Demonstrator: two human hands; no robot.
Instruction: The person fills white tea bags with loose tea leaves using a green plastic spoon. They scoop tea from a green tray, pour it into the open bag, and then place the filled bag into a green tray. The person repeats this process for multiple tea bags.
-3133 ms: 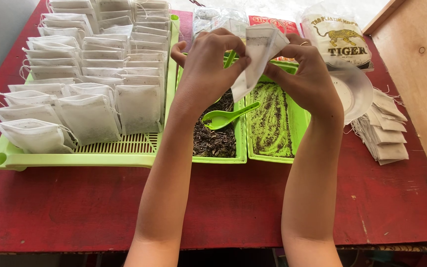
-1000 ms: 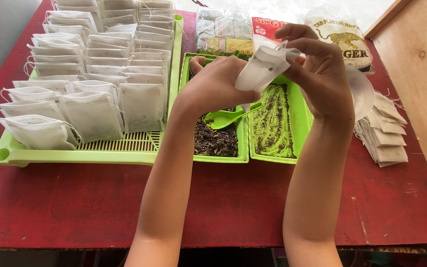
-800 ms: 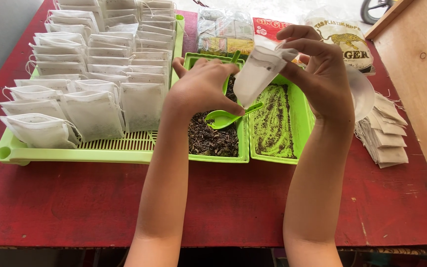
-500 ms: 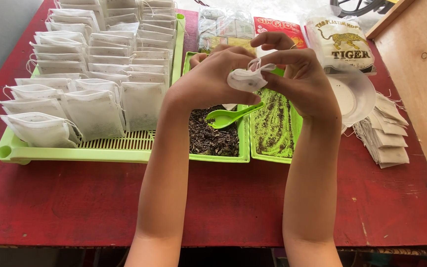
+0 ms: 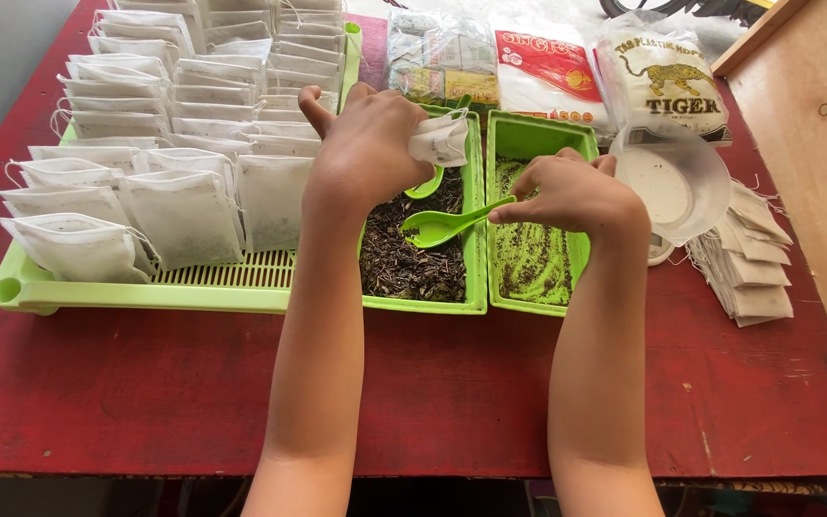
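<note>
My left hand [image 5: 366,144] holds a small white filter bag [image 5: 440,140] above the green tray of dark loose tea leaves [image 5: 413,251]. My right hand [image 5: 571,191] pinches the handle of a green plastic spoon [image 5: 444,226], whose bowl rests over the tea leaves. To the right of that tray sits a second green tray [image 5: 535,134], smeared with fine tea dust.
A slotted green tray [image 5: 232,287] at the left holds rows of several filled white bags [image 5: 184,215]. A stack of flat white bags [image 5: 748,268] lies at the right beside a clear plastic lid [image 5: 677,182]. Plastic packets [image 5: 547,67] stand at the back. A wooden board [image 5: 815,144] borders the red table [image 5: 433,383].
My right hand let go of the white bag and came down onto the green spoon's handle. My left hand kept the bag and shifted it left over the tea tray.
</note>
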